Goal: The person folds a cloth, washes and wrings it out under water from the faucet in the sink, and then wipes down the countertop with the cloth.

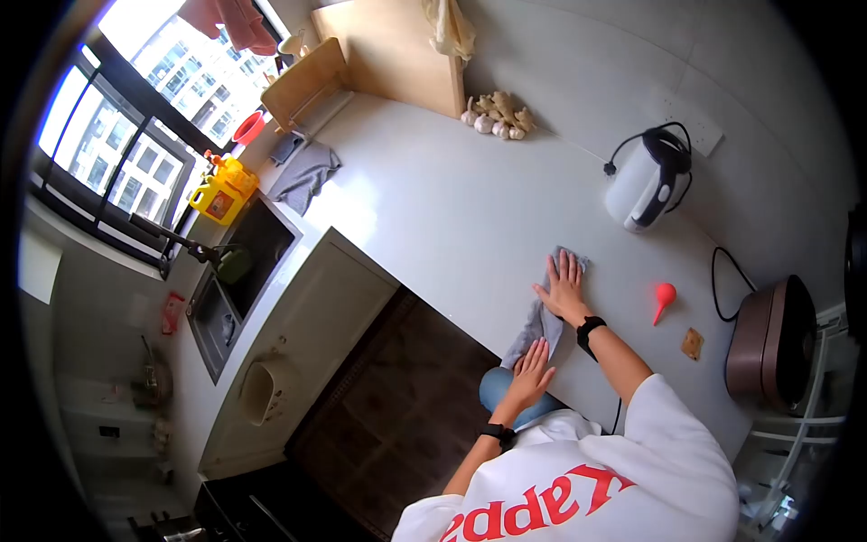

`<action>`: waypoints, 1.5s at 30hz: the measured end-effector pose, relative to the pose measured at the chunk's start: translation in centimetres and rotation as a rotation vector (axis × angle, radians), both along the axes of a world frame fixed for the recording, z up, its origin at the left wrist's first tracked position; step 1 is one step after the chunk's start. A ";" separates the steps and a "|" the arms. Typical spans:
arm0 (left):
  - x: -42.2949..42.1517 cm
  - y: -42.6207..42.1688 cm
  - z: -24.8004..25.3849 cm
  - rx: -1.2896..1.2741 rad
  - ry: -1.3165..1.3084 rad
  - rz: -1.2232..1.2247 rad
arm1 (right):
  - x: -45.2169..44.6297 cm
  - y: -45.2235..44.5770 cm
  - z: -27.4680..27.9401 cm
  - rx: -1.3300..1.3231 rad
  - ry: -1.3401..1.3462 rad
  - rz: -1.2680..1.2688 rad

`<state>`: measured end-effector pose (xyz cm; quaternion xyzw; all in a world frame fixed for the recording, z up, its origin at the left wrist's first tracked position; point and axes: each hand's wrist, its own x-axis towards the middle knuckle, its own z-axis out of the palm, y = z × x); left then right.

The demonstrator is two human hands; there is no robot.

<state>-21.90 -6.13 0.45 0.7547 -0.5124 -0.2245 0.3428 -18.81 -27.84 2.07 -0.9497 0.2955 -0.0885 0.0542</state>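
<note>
A grey cloth [538,329] lies in a long strip on the white countertop [433,212], running to the counter's front edge. My right hand [566,287] presses flat on its far end, fingers spread. At the near end, by the edge, my left hand [529,378] rests with fingers stretched out against the cloth. Part of the cloth is hidden under both hands. To the right of my right hand are a red rubber bulb blower [666,294] and a small brown packet [693,343].
A white electric kettle [643,185] stands by the wall, with a brown rice cooker [768,348] at the right. Garlic and ginger [498,117] sit near a wooden board [397,54]. Another grey cloth [307,176] lies near the sink [262,253] and yellow jugs [224,190].
</note>
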 end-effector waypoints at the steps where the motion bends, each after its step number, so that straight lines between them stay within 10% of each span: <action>1: 0.7 0.0 0.0 0.009 -0.017 0.024 | 0.6 -0.2 -0.2 0.011 0.004 -0.006; 12: 8.9 0.3 -0.7 0.047 0.032 -0.030 | 9.2 0.2 0.0 -0.001 -0.044 -0.021; 18: 25.2 0.8 -4.6 -0.239 -0.300 -0.209 | 20.8 1.0 -2.5 0.112 -0.214 -0.261; 24: 46.7 3.5 -6.0 0.055 -0.432 -0.368 | 37.8 3.6 -8.6 0.072 -0.308 -0.445; 45: 75.5 5.5 -5.6 0.130 -0.155 -0.660 | 56.8 10.1 -10.7 0.111 -0.146 -0.667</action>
